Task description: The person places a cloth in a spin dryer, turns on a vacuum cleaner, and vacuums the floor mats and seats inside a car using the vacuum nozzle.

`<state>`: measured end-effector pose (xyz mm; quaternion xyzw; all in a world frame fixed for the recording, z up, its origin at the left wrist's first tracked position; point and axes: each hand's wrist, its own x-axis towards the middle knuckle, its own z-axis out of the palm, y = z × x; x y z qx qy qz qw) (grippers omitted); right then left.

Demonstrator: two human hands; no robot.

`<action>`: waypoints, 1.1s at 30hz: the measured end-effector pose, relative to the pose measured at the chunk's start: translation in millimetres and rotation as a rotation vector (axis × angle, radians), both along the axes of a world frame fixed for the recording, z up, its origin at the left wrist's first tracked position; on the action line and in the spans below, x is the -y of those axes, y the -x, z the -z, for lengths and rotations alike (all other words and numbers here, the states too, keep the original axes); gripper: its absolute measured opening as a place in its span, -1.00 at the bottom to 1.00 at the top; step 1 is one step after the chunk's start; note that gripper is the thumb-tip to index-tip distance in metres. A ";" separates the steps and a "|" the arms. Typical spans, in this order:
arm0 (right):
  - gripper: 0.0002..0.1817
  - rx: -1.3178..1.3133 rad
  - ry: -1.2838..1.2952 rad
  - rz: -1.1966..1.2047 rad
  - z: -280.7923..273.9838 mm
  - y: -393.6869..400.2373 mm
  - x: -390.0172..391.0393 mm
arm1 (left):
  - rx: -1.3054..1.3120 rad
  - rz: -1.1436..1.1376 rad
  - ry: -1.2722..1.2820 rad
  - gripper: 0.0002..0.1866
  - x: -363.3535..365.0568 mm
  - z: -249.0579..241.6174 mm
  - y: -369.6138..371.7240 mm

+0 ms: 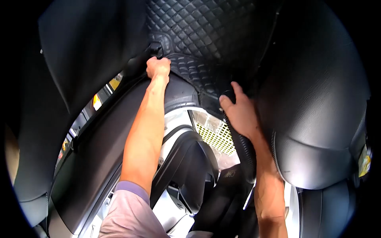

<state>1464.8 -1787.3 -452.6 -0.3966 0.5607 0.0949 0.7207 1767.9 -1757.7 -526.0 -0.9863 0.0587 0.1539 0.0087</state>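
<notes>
A black quilted floor mat (190, 25) covers the car floor at top centre, its lower edge meeting the plastic sill trim (178, 89). At the mat's left lower corner, my left hand (158, 67) is closed in a fist; its fingertips are hidden, and it appears to grip the mat edge. My right hand (241, 113) lies at the mat's right lower side with thumb and index finger apart. Its other fingers fade into shadow. Just below its thumb runs a black ribbed strip (247, 152).
Black leather seats stand on the left (85, 43) and on the right (317, 119). A dark door panel (194, 170) shows between my forearms. Outside the door opening is a yellow grating (216, 137) on the ground. Dark trousers (222, 198) show below it.
</notes>
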 end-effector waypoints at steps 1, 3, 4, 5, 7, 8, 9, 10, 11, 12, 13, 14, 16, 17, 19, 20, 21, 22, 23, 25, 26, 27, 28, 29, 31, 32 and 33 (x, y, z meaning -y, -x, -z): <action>-0.22 0.023 -0.002 0.035 1.2 1.3 -0.9 | -0.060 -0.076 0.140 -0.33 3.5 -8.3 10.0; -0.23 0.035 0.042 0.013 6.8 4.5 -2.7 | -0.195 -0.236 0.364 -0.19 4.6 -15.9 15.5; -0.23 0.029 0.043 0.002 5.0 7.5 -0.4 | -0.275 -0.316 0.445 -0.19 2.8 -16.1 15.1; -0.22 0.070 0.004 0.036 1.3 8.8 3.1 | -0.253 -0.247 0.467 -0.40 -4.3 -14.5 21.9; -0.20 0.083 0.018 0.021 -2.6 7.2 1.7 | -0.481 -0.398 0.638 -0.56 -12.9 -17.6 23.8; -0.20 0.086 0.037 0.012 -9.9 3.8 1.9 | -0.604 -0.453 0.694 -0.52 -17.0 -18.1 25.6; -0.19 0.075 0.027 -0.017 -18.6 4.7 2.4 | -0.716 -0.437 0.812 -0.62 -23.1 -18.7 29.4; -0.18 0.061 0.012 -0.048 -28.5 6.1 2.7 | -0.654 -0.405 0.817 -0.62 -21.1 -25.2 41.9; -0.19 0.160 -0.064 0.002 -40.8 8.2 3.0 | -0.625 -0.249 0.796 -0.54 -27.1 -19.0 48.8; -0.19 0.257 -0.145 0.049 -55.8 10.5 4.1 | -0.594 -0.100 0.769 -0.44 -35.7 -12.4 58.4; -0.22 0.243 -0.112 0.092 -71.2 8.3 4.6 | -0.456 -0.049 0.697 -0.33 -39.0 -6.3 78.3; -0.22 0.269 -0.026 0.124 -73.5 6.4 2.0 | -0.320 -0.001 0.621 -0.22 -39.7 -6.5 99.7; -0.23 0.227 -0.028 0.090 -55.0 6.7 12.8 | -0.331 -0.015 0.541 -0.09 -34.4 -24.6 123.4; -0.25 0.182 -0.051 0.187 -65.4 -4.0 20.6 | -0.392 -0.104 0.656 -0.10 -32.2 -31.8 128.5; -0.27 0.182 -0.093 0.375 -73.1 -20.9 29.7 | -0.365 -0.011 0.618 -0.15 -36.6 -16.4 132.2; -0.30 0.258 -0.105 0.368 -74.8 -25.0 33.2 | -0.367 0.033 0.506 -0.16 -39.8 -16.7 136.5; -0.31 0.315 -0.116 0.331 -78.5 -31.6 36.2 | -0.371 0.079 0.475 -0.17 -43.4 -17.0 142.8; -0.33 0.379 -0.120 0.287 -82.8 -42.6 40.5 | -0.364 0.113 0.474 -0.19 -47.1 -18.9 151.5; -0.38 0.433 -0.117 0.183 -77.1 -60.3 41.5 | -0.363 0.151 0.468 -0.20 -51.9 -20.1 159.9; -0.47 0.354 -0.179 -0.168 -42.7 -101.4 45.7 | -0.360 0.201 0.462 -0.23 -55.2 -23.5 172.6; -0.46 0.195 -0.347 -0.329 -36.4 -122.9 49.4 | -0.361 0.214 0.458 -0.24 -58.6 -25.7 175.3; -0.45 0.269 -0.563 -0.232 -25.7 -129.6 55.8 | -0.364 0.225 0.450 -0.25 -61.3 -26.8 178.6; -0.44 0.235 -0.416 -0.290 -29.9 -131.4 63.8 | -0.370 0.244 0.439 -0.27 -61.9 -26.0 182.3; -0.49 0.270 -0.414 -0.238 -30.7 -134.6 65.2 | -0.366 0.267 0.436 -0.28 -62.5 -26.1 185.8; -0.58 0.300 -0.438 -0.165 -26.7 -147.1 63.2 | -0.345 0.306 0.439 -0.31 -63.5 -27.0 191.6; -0.57 0.322 -0.430 -0.092 -30.3 -147.3 63.9 | -0.334 0.315 0.450 -0.32 -63.7 -30.5 190.5; -0.57 0.325 -0.463 -0.057 -26.6 -148.2 66.7 | -0.317 0.303 0.471 -0.34 -62.4 -32.0 186.5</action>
